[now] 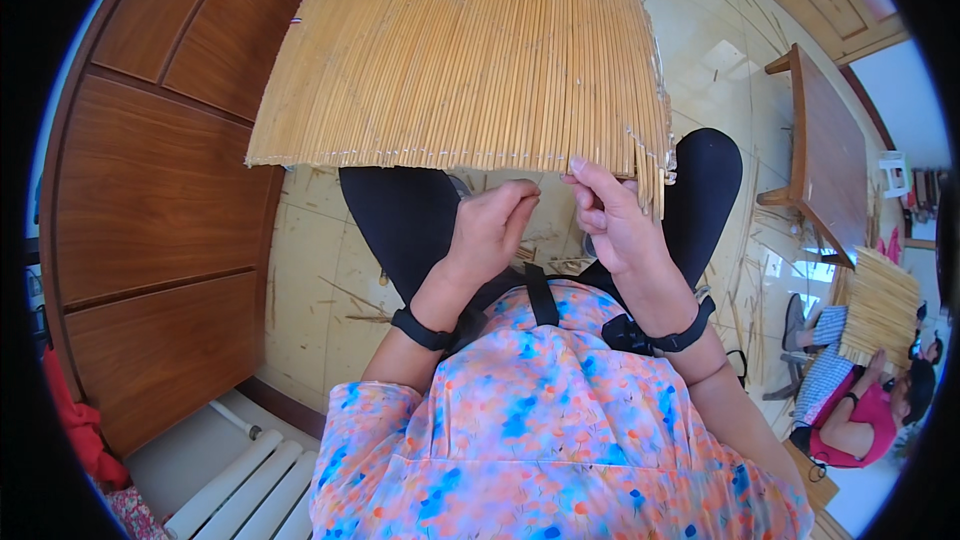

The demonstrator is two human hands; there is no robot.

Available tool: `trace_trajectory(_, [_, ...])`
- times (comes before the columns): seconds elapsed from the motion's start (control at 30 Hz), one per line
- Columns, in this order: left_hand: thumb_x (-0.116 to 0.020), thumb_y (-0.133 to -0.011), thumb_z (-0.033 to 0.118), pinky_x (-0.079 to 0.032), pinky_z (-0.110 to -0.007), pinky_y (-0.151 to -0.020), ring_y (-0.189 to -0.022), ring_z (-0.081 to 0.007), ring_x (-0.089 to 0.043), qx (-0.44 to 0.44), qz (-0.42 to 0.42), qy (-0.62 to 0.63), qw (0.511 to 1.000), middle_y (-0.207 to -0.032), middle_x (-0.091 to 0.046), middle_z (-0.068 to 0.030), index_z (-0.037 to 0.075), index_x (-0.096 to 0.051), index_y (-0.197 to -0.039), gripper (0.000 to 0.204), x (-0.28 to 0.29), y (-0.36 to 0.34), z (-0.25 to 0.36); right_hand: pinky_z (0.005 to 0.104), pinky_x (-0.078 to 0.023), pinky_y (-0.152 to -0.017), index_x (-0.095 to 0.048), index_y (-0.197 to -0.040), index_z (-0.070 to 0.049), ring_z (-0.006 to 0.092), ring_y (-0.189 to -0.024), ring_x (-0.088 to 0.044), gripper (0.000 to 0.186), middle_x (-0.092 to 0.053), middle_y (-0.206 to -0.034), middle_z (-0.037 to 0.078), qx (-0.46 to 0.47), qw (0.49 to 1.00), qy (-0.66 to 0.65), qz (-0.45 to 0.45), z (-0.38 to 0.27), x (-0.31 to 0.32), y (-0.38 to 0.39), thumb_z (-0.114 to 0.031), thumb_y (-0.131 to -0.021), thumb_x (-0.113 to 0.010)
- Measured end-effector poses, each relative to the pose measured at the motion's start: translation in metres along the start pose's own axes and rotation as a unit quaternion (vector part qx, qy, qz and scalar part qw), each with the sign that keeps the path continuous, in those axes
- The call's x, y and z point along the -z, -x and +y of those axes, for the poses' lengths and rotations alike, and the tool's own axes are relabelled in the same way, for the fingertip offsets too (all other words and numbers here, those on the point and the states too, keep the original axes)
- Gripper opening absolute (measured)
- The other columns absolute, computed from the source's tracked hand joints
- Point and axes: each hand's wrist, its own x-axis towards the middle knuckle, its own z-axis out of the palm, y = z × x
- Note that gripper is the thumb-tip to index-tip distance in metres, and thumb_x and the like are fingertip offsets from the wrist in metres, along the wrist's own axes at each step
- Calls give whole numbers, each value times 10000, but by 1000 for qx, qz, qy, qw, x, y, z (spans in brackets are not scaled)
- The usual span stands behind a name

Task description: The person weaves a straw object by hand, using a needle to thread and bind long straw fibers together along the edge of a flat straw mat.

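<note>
A large mat of thin straw-coloured reeds (450, 60), laid side by side, stretches away from above my knees. Pale stitching runs along its near edge. My right hand (618, 215) is closed at that edge, thumb and forefinger pinching it a little left of the near right corner. Several loose reed ends (652, 185) stick out there, beside my fingers. My left hand (492, 228) hangs just below the edge, its fingertips pressed together and pointing toward my right hand. Whatever those fingertips hold, if anything, is too small to make out.
Brown wooden cabinets (160, 180) rise on the left, above a white radiator (240, 485). Reed scraps (740, 310) litter the tiled floor. A wooden table (825, 150) stands at the right. Farther right, a seated person in pink (868, 420) handles another reed mat (880, 305).
</note>
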Motion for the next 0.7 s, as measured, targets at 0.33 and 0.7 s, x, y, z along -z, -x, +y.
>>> trace_trajectory(0.33, [-617, -867, 14, -491, -322, -557, -624, -289, -638, 19, -20, 12, 1000, -758, -635, -157, -8, -614, -941, 78, -8, -8, 1, 142, -303, -409, -624, -925, -48, 9, -561, -478, 117, -642, -809, 33, -24, 997, 11, -66, 1, 20, -6, -105, -856, -699])
trace_trajectory(0.7, [-621, -867, 61, -522, -411, -639, -747, -383, -651, 54, -31, -38, 997, -801, -662, -211, -24, -644, -917, 101, 16, -18, 4, 211, -429, -525, -605, -950, -16, 81, -580, -520, 299, -588, -736, 12, 216, 898, 380, 54, 13, 72, -5, -51, -718, -790])
